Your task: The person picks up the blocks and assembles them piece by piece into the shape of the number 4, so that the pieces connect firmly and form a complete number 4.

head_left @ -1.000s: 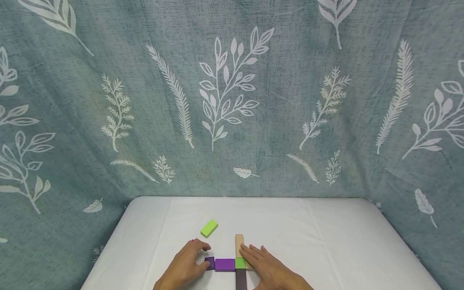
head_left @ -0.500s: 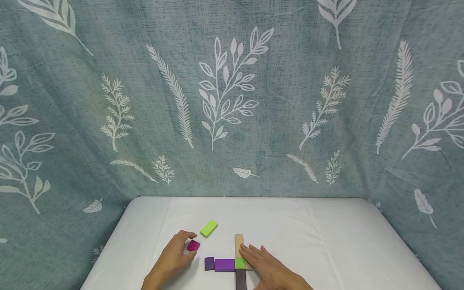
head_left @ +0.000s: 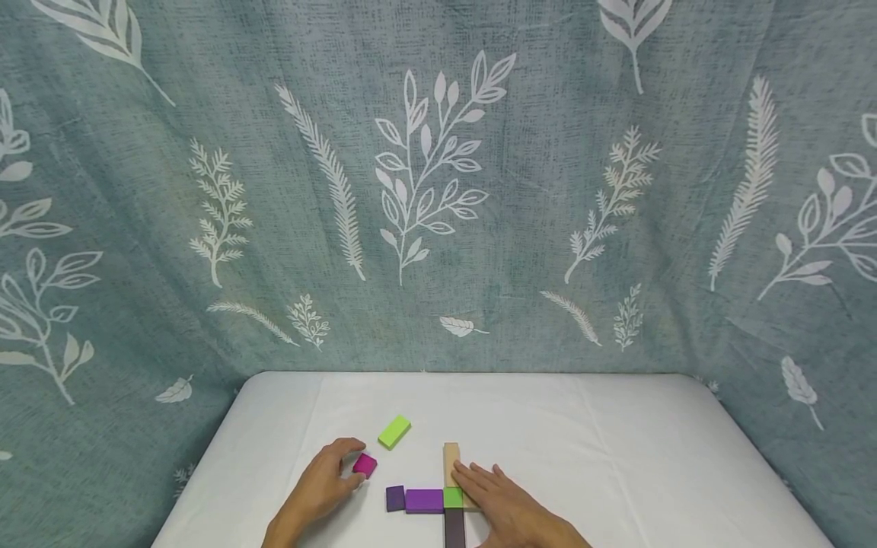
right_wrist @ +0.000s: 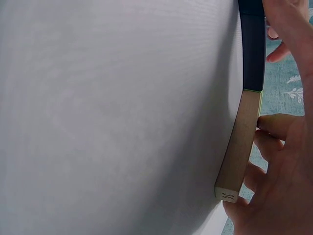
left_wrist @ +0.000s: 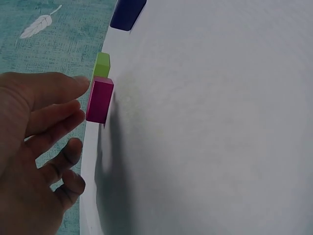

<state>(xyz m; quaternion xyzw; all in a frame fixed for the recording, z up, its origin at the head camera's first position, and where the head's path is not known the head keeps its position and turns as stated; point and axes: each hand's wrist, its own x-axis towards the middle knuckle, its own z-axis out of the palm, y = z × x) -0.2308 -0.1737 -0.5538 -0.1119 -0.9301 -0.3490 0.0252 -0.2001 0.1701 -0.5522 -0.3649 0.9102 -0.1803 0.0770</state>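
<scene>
My left hand (head_left: pixel 320 481) hovers beside a magenta block (head_left: pixel 365 465), thumb and index finger spread on either side of it. In the left wrist view, the magenta block (left_wrist: pixel 100 100) stands near the thumb and fingertips, apparently ungripped. My right hand (head_left: pixel 508 508) lies with extended fingers against a cross-like arrangement: an upright beige wooden block (head_left: pixel 451 460), a green square (head_left: pixel 453 497), a dark block (head_left: pixel 455 527) and a purple block (head_left: pixel 424 501). Another beige piece (head_left: pixel 471 504) is partly hidden under that hand. In the right wrist view, fingers touch a wooden block (right_wrist: pixel 239 144).
A dark purple block (head_left: pixel 395 498) sits just left of the purple one, a thin gap between. Farther back, a lime green block (head_left: pixel 394 432) lies at an angle on the white table (head_left: pixel 548 426). A leaf-patterned curtain (head_left: pixel 438 228) hangs behind and at both sides.
My left hand has let go of the dark purple block and moved left and away to the magenta block, which has come into fuller view. The right hand has stayed put.
</scene>
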